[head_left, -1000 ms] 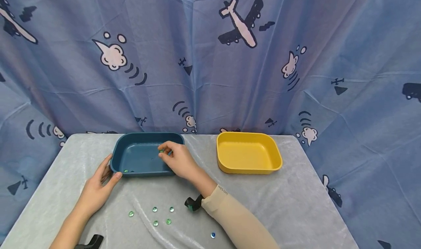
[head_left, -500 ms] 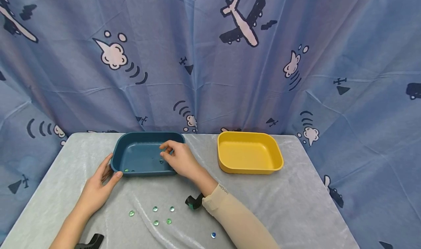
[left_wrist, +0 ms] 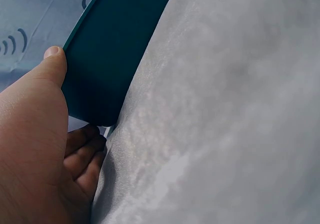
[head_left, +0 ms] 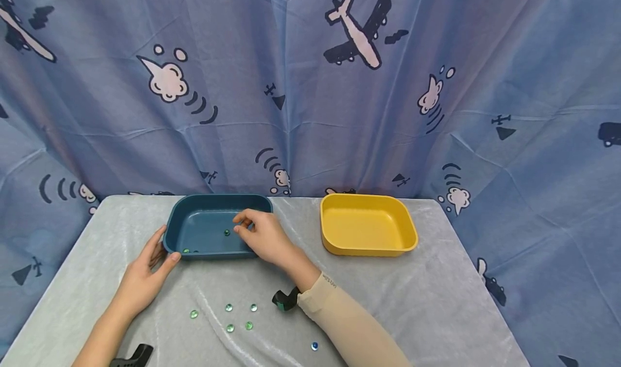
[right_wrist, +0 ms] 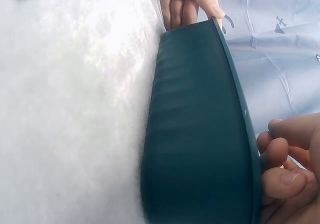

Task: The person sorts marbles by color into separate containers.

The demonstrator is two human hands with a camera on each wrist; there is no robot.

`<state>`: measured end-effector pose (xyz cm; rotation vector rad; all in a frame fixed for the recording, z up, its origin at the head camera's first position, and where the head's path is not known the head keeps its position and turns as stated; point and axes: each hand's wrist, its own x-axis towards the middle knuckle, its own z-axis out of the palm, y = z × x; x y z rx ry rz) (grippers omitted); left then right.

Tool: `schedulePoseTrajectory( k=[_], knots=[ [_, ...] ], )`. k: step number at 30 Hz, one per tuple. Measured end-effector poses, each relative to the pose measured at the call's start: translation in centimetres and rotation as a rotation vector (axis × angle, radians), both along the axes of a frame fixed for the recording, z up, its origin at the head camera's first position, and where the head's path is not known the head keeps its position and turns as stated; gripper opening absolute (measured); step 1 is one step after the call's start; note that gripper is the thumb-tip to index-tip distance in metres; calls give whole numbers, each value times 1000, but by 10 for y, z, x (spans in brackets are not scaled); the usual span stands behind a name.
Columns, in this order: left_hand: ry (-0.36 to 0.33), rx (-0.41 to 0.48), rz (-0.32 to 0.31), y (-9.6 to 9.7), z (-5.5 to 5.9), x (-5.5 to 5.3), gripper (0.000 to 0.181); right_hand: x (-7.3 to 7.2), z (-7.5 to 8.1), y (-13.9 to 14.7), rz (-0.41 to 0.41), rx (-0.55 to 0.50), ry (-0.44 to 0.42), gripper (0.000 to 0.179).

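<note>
A dark teal plastic box (head_left: 206, 235) stands at the back left of the table. My left hand (head_left: 140, 281) holds its front-left corner, thumb on the rim and fingers at the side, as the left wrist view also shows. Over the box's right side is my right hand (head_left: 264, 237), thumb and forefinger apart, fingers loosely bent, nothing between them. Just left of those fingertips, a green glass bead (head_left: 226, 232) appears inside the box. Another green bead (head_left: 186, 251) shows near the front-left inner corner. In the right wrist view, the right fingers (right_wrist: 282, 184) reach past the rim.
Several light green glass beads (head_left: 230, 328) lie scattered on the grey cloth (head_left: 436, 313) in front of the box. A blue bead (head_left: 315, 346) lies beside the right sleeve (head_left: 349, 324). A yellow box (head_left: 368, 227) stands at the back right, before a patterned blue curtain (head_left: 291, 87).
The right fingers have let go of a green bead into the teal box, and it has shifted left on the floor. The left hand has stayed put.
</note>
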<state>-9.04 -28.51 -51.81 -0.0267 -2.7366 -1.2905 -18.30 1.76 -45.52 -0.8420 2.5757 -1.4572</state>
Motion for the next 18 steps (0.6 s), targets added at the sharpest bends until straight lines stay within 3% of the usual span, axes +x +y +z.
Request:
schedulePoseTrajectory(
  k=[18],
  knots=[
    [3,-5,-2,-1,-1,0,85,28,8,-11,67,-41,-51,14]
  ],
)
